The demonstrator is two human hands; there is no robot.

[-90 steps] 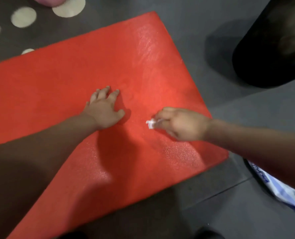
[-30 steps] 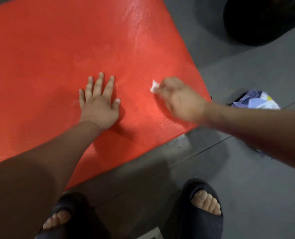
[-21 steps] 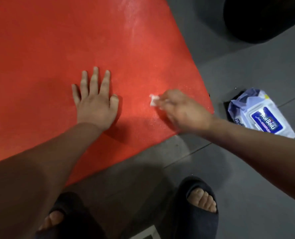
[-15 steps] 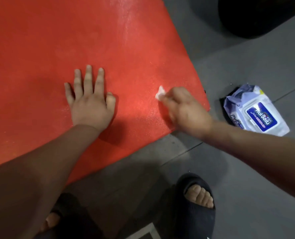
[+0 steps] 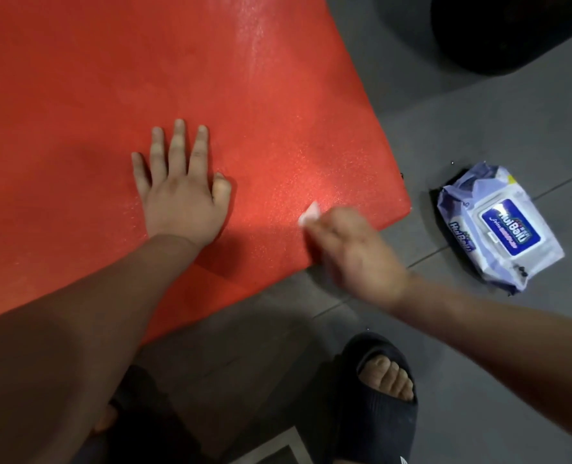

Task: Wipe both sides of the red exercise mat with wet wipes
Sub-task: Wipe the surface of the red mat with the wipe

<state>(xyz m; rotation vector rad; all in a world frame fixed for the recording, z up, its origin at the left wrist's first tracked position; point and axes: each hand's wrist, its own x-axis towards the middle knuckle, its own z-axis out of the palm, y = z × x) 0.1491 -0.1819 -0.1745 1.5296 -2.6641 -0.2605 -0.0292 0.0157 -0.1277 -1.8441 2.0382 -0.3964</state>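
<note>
The red exercise mat (image 5: 144, 78) lies flat on the grey floor and fills the upper left. My left hand (image 5: 181, 192) presses on it with straight, spread fingers. My right hand (image 5: 355, 252) is blurred at the mat's near right corner, gripping a small white wet wipe (image 5: 309, 214) whose tip sticks out past the fingers against the mat. A wet sheen shows on the mat's right part.
A blue and white pack of wet wipes (image 5: 498, 232) lies on the grey floor tiles right of the mat's corner. A large dark object (image 5: 512, 28) sits at the top right. My feet in black slides (image 5: 378, 396) stand at the mat's near edge.
My right hand has rubbed the wipe back and forth and come nearer, down to the mat's near right corner. My left hand stays pressed flat. The view tilted down, showing the wipes pack and feet.
</note>
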